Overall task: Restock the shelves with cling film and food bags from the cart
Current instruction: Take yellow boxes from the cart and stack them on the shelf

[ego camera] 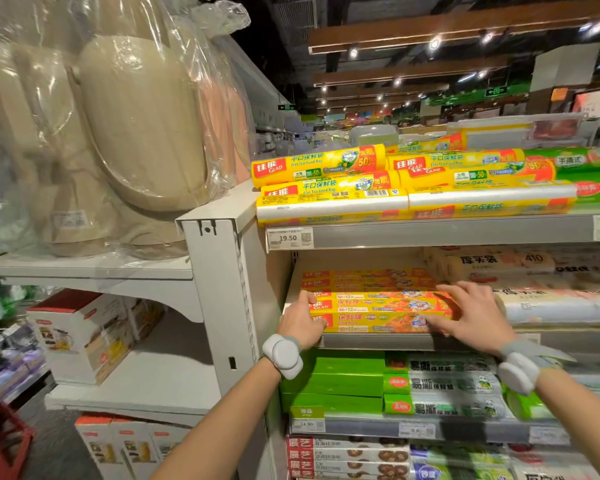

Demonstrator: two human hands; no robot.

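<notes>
Shelving step: yellow-orange cardboard cling film boxes [378,306] sit at front of grey metal middle shelf [378,342]; left hand [302,323] grips stack end, right hand [475,317] presses flat, fingers spread. Next, likely: square stack, release.

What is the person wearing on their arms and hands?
No sleeves show and no gloves cover the left hand or the right hand. Each wrist has a grey strap with a white, rounded, two-lobed gadget: the left gadget and the right gadget.

"GLAD", "Flat Top Food Bag" on yellow rolls [319,164]; "GLAD" on cling film box [378,322]; price tag [289,238]: 19.50.
</notes>
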